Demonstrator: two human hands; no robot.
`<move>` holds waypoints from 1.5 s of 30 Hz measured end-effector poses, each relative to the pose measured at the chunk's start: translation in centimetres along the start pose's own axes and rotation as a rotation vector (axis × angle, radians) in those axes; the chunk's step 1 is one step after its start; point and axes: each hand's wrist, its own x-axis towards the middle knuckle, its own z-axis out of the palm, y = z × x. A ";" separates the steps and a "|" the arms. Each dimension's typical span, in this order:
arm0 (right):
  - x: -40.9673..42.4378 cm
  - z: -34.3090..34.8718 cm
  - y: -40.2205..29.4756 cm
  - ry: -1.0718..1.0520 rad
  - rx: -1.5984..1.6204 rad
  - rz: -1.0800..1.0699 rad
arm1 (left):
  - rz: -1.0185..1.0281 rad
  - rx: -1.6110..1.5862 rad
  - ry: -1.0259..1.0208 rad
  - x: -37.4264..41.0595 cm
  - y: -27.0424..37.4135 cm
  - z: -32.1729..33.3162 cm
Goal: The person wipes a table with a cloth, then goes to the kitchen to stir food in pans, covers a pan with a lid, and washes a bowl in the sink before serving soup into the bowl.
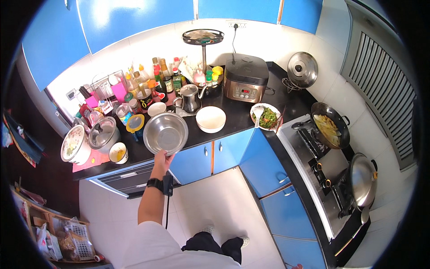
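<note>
My left hand (pixel 163 163) grips the near rim of a wide stainless steel basin (pixel 166 133), thumb on the upper side. The basin's inside faces up and shows nothing in it. It overlaps the counter's front edge; whether it rests there or hangs just above, I cannot tell. To its right stands a white bowl (pixel 211 118). A smaller white bowl (pixel 157 108) lies partly hidden behind it, near a steel kettle (pixel 190 97). Only a small part of my right hand (pixel 297 266) shows at the bottom edge, so its grip is hidden.
A rice cooker (pixel 246 80), a plate of chopped greens (pixel 268 116) and several bottles (pixel 161 80) stand on the black counter (pixel 231 132). Lidded pots (pixel 103 132) sit at left. The gas stove at right bears a wok of food (pixel 331 126) and a covered wok (pixel 364 181).
</note>
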 end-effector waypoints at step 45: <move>-31.6 -18.2 74.8 0.552 1.009 0.740 | -1.283 0.799 -1.431 -118.4 -75.6 19.5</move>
